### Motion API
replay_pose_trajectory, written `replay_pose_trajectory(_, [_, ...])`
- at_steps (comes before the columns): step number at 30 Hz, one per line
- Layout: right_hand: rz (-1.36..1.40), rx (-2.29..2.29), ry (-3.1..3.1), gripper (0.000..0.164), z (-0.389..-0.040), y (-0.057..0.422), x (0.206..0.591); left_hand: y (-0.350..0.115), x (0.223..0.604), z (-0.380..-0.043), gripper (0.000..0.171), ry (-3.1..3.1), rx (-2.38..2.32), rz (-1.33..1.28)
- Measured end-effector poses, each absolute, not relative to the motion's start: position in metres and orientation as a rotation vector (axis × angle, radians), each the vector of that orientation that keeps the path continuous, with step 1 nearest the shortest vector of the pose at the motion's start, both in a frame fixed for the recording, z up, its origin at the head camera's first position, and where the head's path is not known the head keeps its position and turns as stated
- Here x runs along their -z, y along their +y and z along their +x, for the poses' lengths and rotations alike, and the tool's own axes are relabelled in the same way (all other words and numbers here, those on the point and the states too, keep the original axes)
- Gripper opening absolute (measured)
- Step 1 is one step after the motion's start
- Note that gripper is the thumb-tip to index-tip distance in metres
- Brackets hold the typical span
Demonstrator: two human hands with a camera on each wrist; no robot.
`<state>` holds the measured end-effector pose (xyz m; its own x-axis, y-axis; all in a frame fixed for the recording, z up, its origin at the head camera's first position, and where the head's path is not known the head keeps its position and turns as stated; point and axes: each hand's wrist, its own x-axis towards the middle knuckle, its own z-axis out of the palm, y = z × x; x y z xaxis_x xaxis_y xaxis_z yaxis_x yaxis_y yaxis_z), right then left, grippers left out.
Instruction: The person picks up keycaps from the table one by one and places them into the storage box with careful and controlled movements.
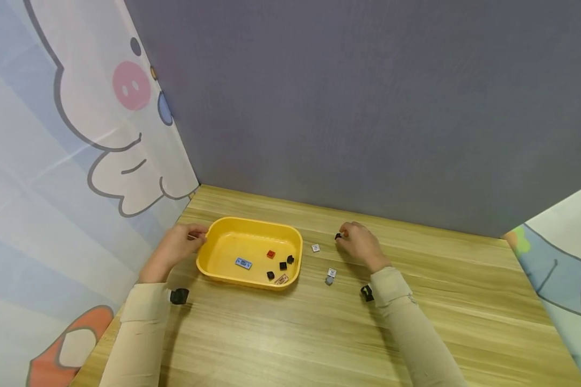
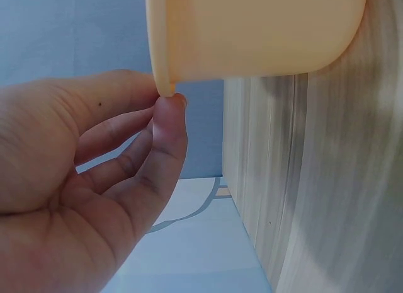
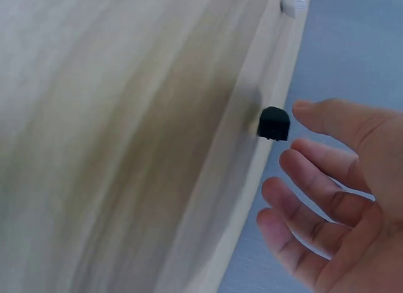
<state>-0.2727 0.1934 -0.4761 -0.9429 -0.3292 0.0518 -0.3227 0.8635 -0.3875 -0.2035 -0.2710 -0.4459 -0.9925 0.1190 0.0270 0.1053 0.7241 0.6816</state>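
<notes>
At the left end of a shallow yellow tray (image 1: 253, 224), my left hand (image 1: 180, 246) pinches the rim between thumb and fingers; the left wrist view shows the tray wall (image 2: 252, 34) rising from the grip. My right hand (image 1: 363, 247) is over the table to the right of the tray. Its thumb and fingers are apart, with the thumb tip right beside a small black block (image 3: 274, 124) on the table. Inside the tray lie a blue printed tile (image 1: 243, 263), a red piece (image 1: 271, 253), an orange-pink printed tile (image 1: 281, 279) and several black pieces (image 1: 283, 265).
Between tray and right hand lie a white printed tile (image 1: 316, 248), another white tile (image 1: 332, 272) and a grey piece (image 1: 329, 280) touching it. A grey partition (image 1: 348, 107) stands along the table's back edge. A cartoon-printed curtain (image 1: 77, 161) hangs at the left.
</notes>
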Motion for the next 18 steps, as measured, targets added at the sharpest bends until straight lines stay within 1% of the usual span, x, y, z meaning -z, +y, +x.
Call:
replay_pose_trajectory(5, [-0.480,0.622,3.009,0.030,-0.2744,0.1938,0.4801,-0.2713,0.4459,-0.2041,0.026,2.900,-1.146,0.196])
replay_pose_trajectory(11, [-0.450,0.603,3.006,0.025,-0.2753,0.1921,0.4824,-0.2723,0.4464,-0.2043,0.026,2.899,-1.151,0.188])
replay_pose_trajectory(18, [-0.378,0.578,3.024,0.025,-0.2750,0.1906,0.4835,-0.2730,0.4470,-0.2048,0.025,2.903,-1.145,0.200])
